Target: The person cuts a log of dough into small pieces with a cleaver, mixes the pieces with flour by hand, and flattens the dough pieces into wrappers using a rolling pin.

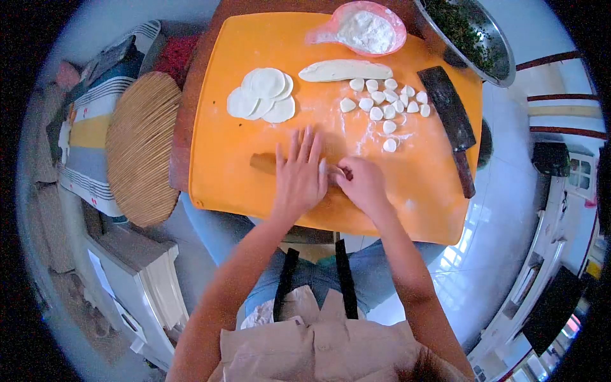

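My left hand (301,170) lies flat with its fingers stretched out over a short wooden rolling pin (262,163), whose left end sticks out past the wrist side. Close beside it, my right hand (363,183) is closed in a pinch on the edge of a small dough wrapper (342,173), mostly hidden by the fingers. Farther up the orange board (223,184) lie several overlapping round wrappers (262,95). Small dough pieces (376,113) are scattered to the right, below a long dough roll (345,70).
A pink scoop (399,30) of flour sits at the board's far edge. Along the right side lies a dark cleaver (448,108). A metal bowl (506,70) of chopped greens stands at the upper right. Left of the table is a round woven tray (143,149).
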`<state>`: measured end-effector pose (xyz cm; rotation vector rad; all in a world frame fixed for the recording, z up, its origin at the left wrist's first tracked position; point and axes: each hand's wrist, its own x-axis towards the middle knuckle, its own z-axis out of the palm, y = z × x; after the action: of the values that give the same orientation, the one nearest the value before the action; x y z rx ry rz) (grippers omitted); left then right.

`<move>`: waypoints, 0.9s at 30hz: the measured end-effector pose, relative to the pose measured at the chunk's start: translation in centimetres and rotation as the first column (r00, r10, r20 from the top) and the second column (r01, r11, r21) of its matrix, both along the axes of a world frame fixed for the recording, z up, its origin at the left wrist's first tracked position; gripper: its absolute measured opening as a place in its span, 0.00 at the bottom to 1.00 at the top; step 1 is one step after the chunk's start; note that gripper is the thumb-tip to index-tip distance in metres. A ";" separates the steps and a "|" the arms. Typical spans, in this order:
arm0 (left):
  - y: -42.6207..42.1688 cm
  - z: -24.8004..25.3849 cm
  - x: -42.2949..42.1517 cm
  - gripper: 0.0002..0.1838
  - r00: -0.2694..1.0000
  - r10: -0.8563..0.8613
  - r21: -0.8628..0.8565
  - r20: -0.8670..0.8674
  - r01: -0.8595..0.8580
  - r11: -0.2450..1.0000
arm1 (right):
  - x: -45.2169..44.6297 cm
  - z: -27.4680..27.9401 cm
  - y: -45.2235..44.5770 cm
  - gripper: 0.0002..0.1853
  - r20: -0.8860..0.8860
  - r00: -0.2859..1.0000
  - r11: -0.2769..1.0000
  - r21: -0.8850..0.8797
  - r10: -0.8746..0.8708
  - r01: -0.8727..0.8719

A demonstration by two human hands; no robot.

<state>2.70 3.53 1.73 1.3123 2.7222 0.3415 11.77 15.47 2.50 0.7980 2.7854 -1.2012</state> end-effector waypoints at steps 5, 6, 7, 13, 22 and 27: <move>2.6 -0.7 -1.0 0.28 0.999 0.006 0.061 -0.048 -0.004 0.998 | -0.7 -1.3 1.5 0.07 -0.022 0.999 0.999 0.032 -0.038 0.039; 1.6 -0.5 -0.6 0.28 0.998 -0.033 0.044 -0.060 0.036 0.998 | -0.8 -0.4 1.7 0.07 -0.036 0.994 0.987 -0.126 -0.101 0.095; 0.2 -0.3 0.0 0.28 0.998 -0.062 0.014 -0.029 0.062 0.998 | -0.7 0.1 1.6 0.07 -0.038 0.985 0.947 -0.286 -0.167 0.149; 2.4 -0.4 -1.6 0.28 0.991 -0.088 0.057 -0.098 0.094 0.994 | -0.6 -0.4 0.2 0.05 -0.016 1.000 0.986 0.167 0.004 -0.001; -2.1 0.2 1.3 0.29 0.991 -0.119 -0.038 0.063 0.122 0.992 | 0.3 -1.1 1.0 0.08 -0.138 0.949 0.908 -0.356 -0.284 0.220; 4.0 -0.9 -2.4 0.30 0.995 -0.052 0.136 -0.083 0.063 0.989 | -1.3 0.1 1.8 0.08 0.115 0.993 0.994 0.113 -0.005 -0.008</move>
<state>0.33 7.54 0.78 1.4667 2.7624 0.4918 10.51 17.24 2.64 0.8431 2.7800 -0.9703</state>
